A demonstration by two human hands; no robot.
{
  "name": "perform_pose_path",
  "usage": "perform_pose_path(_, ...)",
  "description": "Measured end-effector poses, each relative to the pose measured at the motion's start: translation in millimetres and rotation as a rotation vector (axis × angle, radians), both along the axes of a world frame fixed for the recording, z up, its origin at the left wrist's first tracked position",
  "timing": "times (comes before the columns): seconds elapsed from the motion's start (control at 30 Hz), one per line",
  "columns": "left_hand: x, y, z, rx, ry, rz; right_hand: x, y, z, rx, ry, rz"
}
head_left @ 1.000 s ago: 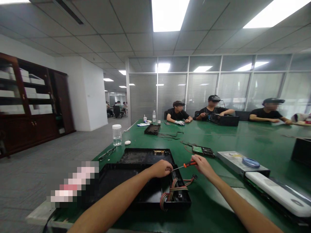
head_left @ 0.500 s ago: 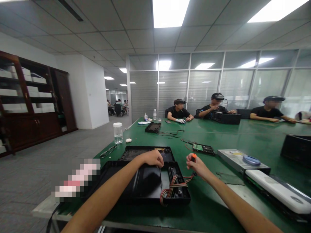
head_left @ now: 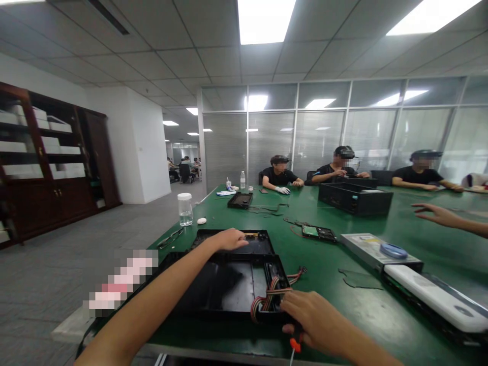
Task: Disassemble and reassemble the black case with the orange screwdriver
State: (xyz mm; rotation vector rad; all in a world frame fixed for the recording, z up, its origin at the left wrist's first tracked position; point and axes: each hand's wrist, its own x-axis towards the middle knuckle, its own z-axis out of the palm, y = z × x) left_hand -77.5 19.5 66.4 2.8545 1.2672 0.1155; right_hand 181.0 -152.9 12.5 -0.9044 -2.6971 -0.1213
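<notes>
My left hand (head_left: 227,239) reaches forward, fingers curled loosely and resting on the far black tray part (head_left: 263,245) beyond the near black casing (head_left: 229,290). My right hand (head_left: 313,318) is at the casing's near right corner, closed on a screwdriver with an orange handle (head_left: 294,344) that points down toward the table edge. A bundle of striped ribbon cables (head_left: 272,295) runs out of the casing just left of that hand.
A green table (head_left: 335,264) holds a circuit board (head_left: 318,233), a flat drive with a blue ring (head_left: 381,251), a white device (head_left: 430,297), a glass jar (head_left: 185,209) and a black box (head_left: 354,197). Another person's hand (head_left: 434,214) reaches in from the right. Three people sit at the far end.
My right hand dropped from above the casing to its near right corner, turning the screwdriver downward. My left hand slid forward onto the far tray. A black box and another person's hand appeared on the right.
</notes>
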Motion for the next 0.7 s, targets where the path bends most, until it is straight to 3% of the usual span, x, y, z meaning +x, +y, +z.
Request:
perform_pose_path(0.07, -11.0, 7.6, -7.1, -0.009, 0.017, 0.075, 5.8, -12.9, -9.6, 0.066, -0.025, -0.104)
perform_pose_path(0.2, -15.9, 20.4, -28.6, -0.248, 0.128, 0.090, 25.5, -24.4, -26.4, 0.150, -0.049, -0.206)
perform_pose_path(0.27, -10.8, 24.0, -34.4, -0.225, 0.179, 0.030, 33.4, -26.6, -32.4, 0.157, -0.040, -0.241)
perform_pose_path(0.33, -5.4, 25.3, -33.7, -0.102, 0.219, -0.036, 37.3, -26.8, -36.9, 0.128, -0.018, -0.281)
perform_pose_path(0.43, -3.0, 23.6, -20.5, 0.077, 0.184, -0.097, 36.3, -20.0, -41.0, 0.061, 0.039, -0.320)
perform_pose_path(0.53, -7.7, 15.1, 3.6, 0.136, 0.115, -0.106, 30.0, 0.3, -40.0, 0.007, 0.065, -0.323)
perform_pose_path(0.7, -15.2, -33.9, 45.0, 0.127, 0.070, -0.177, 13.7, 61.5, -29.6, -0.055, 0.073, -0.330)
